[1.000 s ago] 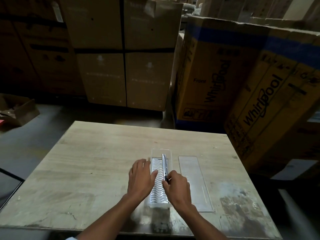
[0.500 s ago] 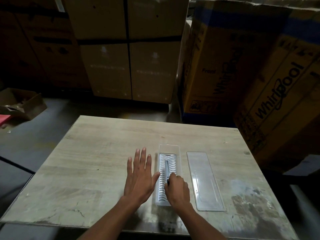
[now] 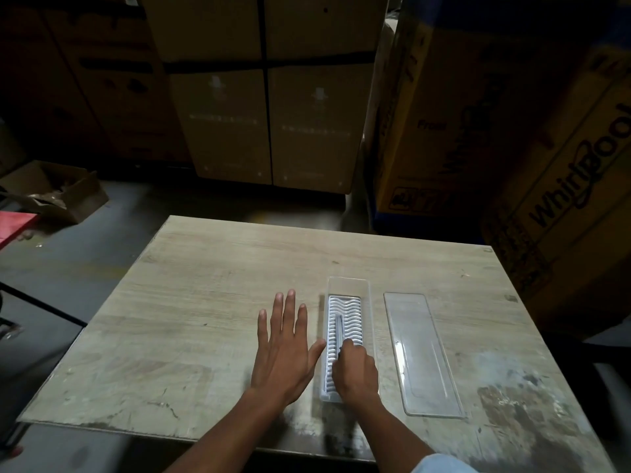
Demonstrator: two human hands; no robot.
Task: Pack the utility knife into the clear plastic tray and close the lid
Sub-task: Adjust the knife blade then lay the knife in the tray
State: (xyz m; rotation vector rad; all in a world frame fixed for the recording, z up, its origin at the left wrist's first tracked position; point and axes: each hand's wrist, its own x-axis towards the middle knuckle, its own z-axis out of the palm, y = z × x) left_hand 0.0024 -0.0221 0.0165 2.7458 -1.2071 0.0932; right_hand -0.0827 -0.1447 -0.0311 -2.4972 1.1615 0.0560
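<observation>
The clear plastic tray lies lengthwise on the wooden table, with a white ribbed insert inside. The slim utility knife lies along the insert, left of its middle. My right hand rests over the tray's near half, fingers curled on the knife's near end. My left hand lies flat on the table just left of the tray, fingers spread, its thumb touching the tray's left wall. The clear lid lies flat on the table to the right of the tray, apart from it.
The wooden table has worn, stained patches near its front and right edges. Large cardboard boxes stand behind it and to the right. An open carton sits on the floor at the left.
The knife has gone from tilted above the tray to lying in the insert. My left hand moved off the tray and spread flat on the table beside it.
</observation>
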